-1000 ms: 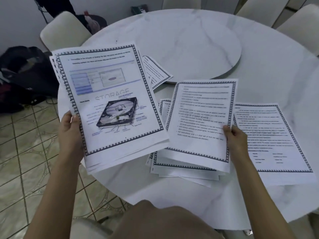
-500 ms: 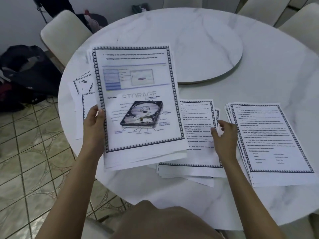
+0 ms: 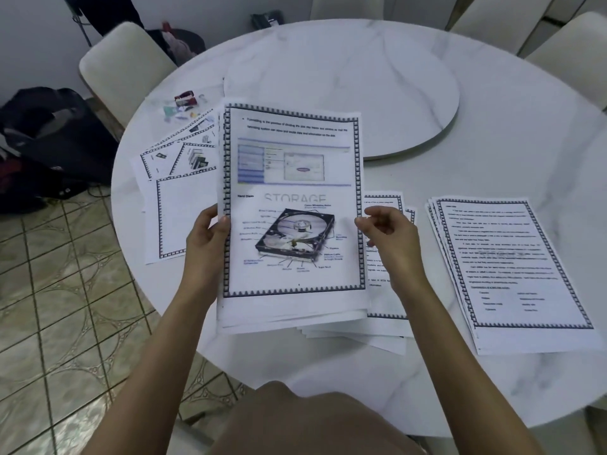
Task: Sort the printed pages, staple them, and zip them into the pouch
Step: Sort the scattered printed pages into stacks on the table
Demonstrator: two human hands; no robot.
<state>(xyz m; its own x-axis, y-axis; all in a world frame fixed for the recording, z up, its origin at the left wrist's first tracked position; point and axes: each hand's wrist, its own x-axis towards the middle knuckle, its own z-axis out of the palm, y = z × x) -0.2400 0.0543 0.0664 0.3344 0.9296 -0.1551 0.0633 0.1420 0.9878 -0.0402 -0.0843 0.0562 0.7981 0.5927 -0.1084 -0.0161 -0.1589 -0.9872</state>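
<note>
- Left hand [image 3: 207, 244] grips a stack of printed pages [image 3: 292, 205] by its left edge, thumb on top and fingers underneath. The stack sits mid-frame, lifted off the bench [image 3: 492, 389], and the top sheet has a hard drive picture with "STORAGE" over it.
- Right hand [image 3: 391, 238] is right at the stack's right edge, fingers loosely curled and thumb tip at the paper. Honestly can't tell if it's pinching the sheet or just beside it.
- Second pile [image 3: 384, 290] lies flat on the bench, partly under the held stack and the right hand, with its corners sticking out at lower centre.
- Third pile [image 3: 512, 267] is at the right of the frame, all text, edges a bit fanned.
- Loose sheets [image 3: 177, 192] are spread out left of centre, overlapping each other.
- Above those, upper left, is a little heap of small stuff [image 3: 184, 103] with something red in it. Too blurry to name.
- Round turntable [image 3: 341, 93] sits at upper centre of the bench.
- Black bag [image 3: 49, 136] is on the tiled floor at far left.
</note>
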